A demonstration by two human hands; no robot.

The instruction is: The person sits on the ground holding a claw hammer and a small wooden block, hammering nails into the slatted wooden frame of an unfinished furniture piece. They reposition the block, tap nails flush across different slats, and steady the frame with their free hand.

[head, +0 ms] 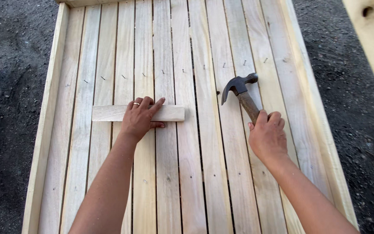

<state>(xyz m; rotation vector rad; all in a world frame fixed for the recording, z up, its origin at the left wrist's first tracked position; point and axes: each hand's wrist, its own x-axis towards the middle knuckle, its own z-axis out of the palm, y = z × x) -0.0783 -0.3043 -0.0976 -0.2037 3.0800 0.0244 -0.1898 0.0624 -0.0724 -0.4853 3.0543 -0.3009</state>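
Taking the short loose wood block (138, 113) as the landmark: nearest the camera, the two bare forearms reach up over a panel of pale slats (204, 173) whose boards run away from the viewer. The left hand (140, 118) lies flat on the block, fingers spread across its top and pressing it down onto the slats, a ring on one finger; the block's long axis runs left to right, square across the slats, and it spans several of them. To the right of the block and well apart from it, the right hand (267, 134) is closed in a fist around the wooden handle of a claw hammer (240, 89). The hammer's dark head is raised above the panel, just beyond the block's far edge and off to its right, the handle slanting back toward the wrist. So the left hand is on the block itself while the hammer hand stands off to one side, the block's right end being the part nearest the hammer. Beyond the block, a row of nails (163, 71) stands partly proud of the slats, running across the panel roughly parallel to the block. Left of the block a raised side rail (48, 112) edges the panel, with dark gravel ground (9, 86) past it.
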